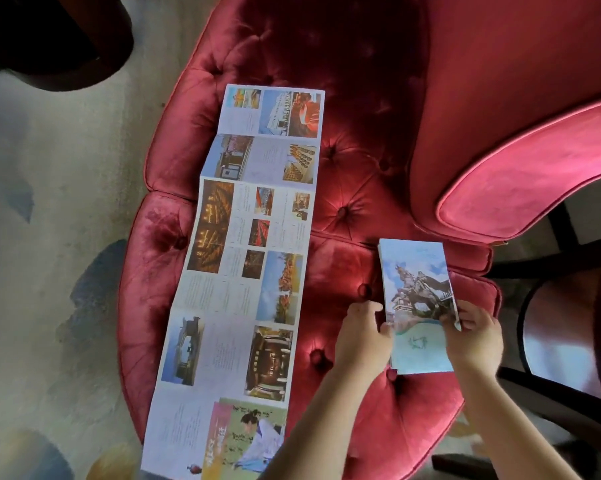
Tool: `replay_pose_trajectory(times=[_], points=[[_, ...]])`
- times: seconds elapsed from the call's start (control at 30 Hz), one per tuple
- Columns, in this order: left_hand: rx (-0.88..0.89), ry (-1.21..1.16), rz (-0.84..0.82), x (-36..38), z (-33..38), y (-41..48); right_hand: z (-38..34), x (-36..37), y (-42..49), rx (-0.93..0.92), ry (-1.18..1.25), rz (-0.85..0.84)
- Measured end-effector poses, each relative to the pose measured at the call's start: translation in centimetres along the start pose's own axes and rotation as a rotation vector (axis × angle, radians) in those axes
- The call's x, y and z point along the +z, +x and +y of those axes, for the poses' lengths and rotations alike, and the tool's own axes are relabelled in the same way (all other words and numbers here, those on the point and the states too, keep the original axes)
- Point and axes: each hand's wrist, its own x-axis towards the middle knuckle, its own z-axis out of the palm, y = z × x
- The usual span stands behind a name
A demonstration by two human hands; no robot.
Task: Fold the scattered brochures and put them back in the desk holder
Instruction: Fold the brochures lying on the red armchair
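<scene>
A folded brochure (417, 299) with a horse statue on its cover lies on the red tufted chair seat (347, 188) at the right. My left hand (361, 337) grips its left edge, thumb on the cover. My right hand (475, 337) pinches its right edge. A long unfolded brochure (243, 271) with several photo panels stretches across the seat from the far side to the near edge, to the left of my hands. No desk holder is in view.
The chair's pink padded arm (527, 174) curves along the right. A dark chair frame (548, 341) stands at the far right. Pale patterned carpet (50, 237) covers the floor on the left, with dark furniture (50, 36) at the top left.
</scene>
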Motion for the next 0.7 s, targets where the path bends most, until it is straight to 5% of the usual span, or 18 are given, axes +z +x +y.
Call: replay_pose_trajectory(times=[0.13, 0.27, 0.37, 0.43, 0.57, 0.7], points=[[0.011, -0.074, 0.185, -4.6, -4.0, -2.0, -1.8, -0.7, -2.7, -0.179, 0.03, -0.01], [-0.133, -0.046, 0.455, -8.8, -8.5, -5.7, -4.5, 0.5, -10.6, -0.433, 0.045, -0.283], [-0.366, 0.023, 0.639, -11.3, -12.5, -8.6, -5.4, 3.0, -16.6, -0.751, -0.147, -0.531], [-0.615, 0.045, 0.708, -12.7, -15.3, -10.3, -5.7, 4.5, -19.2, -0.982, -0.233, -0.549], [-0.794, 0.074, 0.661, -14.3, -19.6, -12.9, -5.2, 6.7, -20.8, -1.313, -0.309, -0.547], [-0.849, 0.134, 0.498, -15.7, -22.8, -13.5, -3.9, 6.9, -19.8, -1.395, -0.425, -0.692]])
